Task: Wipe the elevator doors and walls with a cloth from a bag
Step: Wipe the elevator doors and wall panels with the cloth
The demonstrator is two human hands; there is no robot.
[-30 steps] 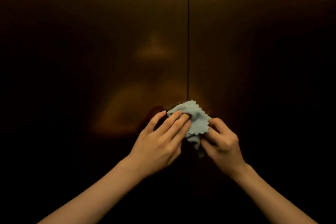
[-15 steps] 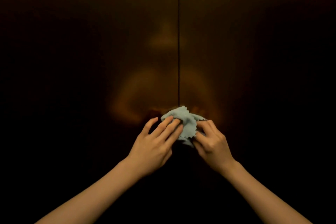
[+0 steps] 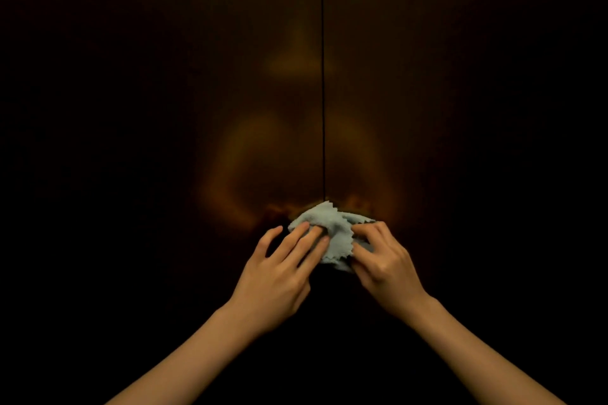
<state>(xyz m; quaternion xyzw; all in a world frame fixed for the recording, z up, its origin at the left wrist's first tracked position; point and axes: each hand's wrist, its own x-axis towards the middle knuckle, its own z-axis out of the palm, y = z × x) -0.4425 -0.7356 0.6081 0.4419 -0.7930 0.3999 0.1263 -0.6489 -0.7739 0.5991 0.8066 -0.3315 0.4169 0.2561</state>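
Seen from head height, facing dark bronze elevator doors (image 3: 197, 108), dimly lit, with a thin black seam (image 3: 322, 76) running from 12 o'clock down to centre. Just below centre, a crumpled pale blue cloth (image 3: 332, 233) with zigzag edges, pressed against the doors over the seam's lower end. Left hand (image 3: 279, 276) at 7 o'clock of the cloth, fingers spread flat on it. Right hand (image 3: 383, 260) at 4 o'clock, fingers curled, pinching the cloth's edge. Bare forearms reaching in from both lower corners.
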